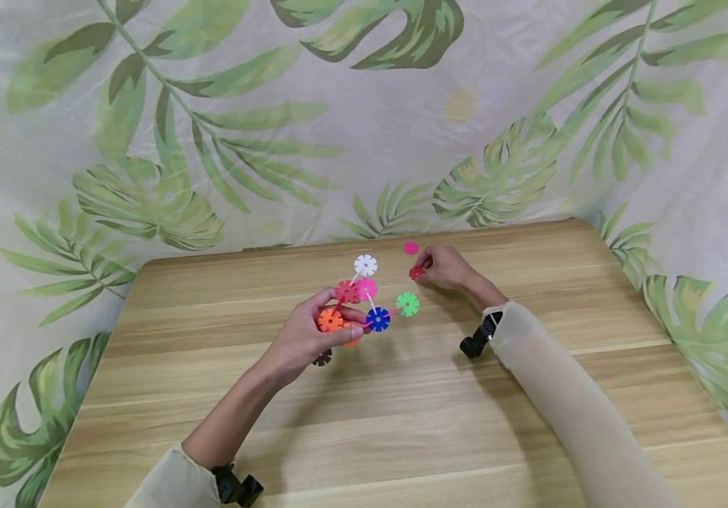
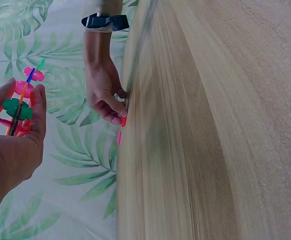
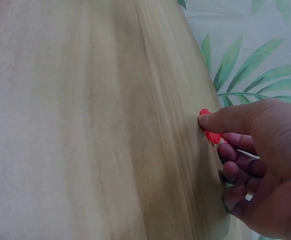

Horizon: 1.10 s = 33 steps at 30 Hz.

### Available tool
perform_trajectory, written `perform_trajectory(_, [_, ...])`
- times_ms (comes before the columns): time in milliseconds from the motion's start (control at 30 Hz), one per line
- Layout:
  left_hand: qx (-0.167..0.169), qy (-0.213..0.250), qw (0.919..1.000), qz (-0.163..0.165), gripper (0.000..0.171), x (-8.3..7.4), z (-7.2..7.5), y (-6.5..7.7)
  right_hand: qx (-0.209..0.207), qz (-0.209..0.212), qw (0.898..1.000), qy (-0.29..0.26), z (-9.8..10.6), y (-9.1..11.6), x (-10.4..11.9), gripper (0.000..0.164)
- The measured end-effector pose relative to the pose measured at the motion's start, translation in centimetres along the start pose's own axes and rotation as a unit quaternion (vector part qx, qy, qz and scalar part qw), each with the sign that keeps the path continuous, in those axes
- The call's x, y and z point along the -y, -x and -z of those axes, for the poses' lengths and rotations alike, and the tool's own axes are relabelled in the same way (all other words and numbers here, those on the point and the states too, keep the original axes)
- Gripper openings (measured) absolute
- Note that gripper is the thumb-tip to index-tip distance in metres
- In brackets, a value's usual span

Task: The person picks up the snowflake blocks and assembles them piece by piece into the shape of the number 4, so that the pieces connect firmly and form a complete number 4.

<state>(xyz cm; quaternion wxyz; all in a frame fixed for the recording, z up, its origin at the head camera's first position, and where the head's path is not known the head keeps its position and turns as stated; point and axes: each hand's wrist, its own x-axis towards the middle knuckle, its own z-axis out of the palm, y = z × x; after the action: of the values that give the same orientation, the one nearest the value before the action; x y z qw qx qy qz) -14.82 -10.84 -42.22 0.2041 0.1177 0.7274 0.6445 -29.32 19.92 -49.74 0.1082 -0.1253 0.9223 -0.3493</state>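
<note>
My left hand [image 1: 305,331] grips a cluster of joined plastic snowflake discs, raised over the table. In it show an orange disc [image 1: 330,319], a blue disc [image 1: 378,319], a white disc [image 1: 366,265], a light green disc [image 1: 407,304] and pink and red ones. The left wrist view adds a dark green disc [image 2: 17,109] between thumb and fingers. Toward the table's back edge, my right hand [image 1: 446,267] pinches a red disc [image 3: 213,136] between thumb and forefinger, close over the wood. A loose pink disc [image 1: 410,248] lies just beyond those fingertips.
The wooden table [image 1: 402,430] ends at a back edge against a leaf-printed cloth [image 1: 313,134]. Cloth also hangs along the sides. Each wrist wears a black strap with a small camera, such as the right wrist camera [image 1: 480,339].
</note>
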Motion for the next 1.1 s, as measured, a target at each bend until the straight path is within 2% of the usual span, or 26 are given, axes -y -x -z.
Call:
perform_trajectory(267, [-0.006, -0.004, 1.0000, 0.006, 0.050, 0.0, 0.0, 0.0, -0.031, 0.015, 0.999, -0.028, -0.6, 0.3, -0.5, 0.024])
perform_trajectory(567, [-0.006, 0.005, 0.9999, 0.006, 0.054, 0.1, -0.1, -0.1, -0.077, 0.050, 0.992, -0.089, -1.2, 1.8, -0.6, 0.018])
perform_trajectory(800, [-0.017, 0.031, 0.9994, 0.002, 0.058, 0.0, -0.1, -0.3, -0.116, 0.046, 0.980, -0.154, -0.8, 4.3, 0.9, 0.013])
perform_trajectory(1100, [-0.040, 0.049, 0.9980, 0.003, 0.059, 0.0, 0.0, -0.5, -0.112, 0.077, 0.958, -0.252, -0.4, 7.9, 2.7, 0.006])
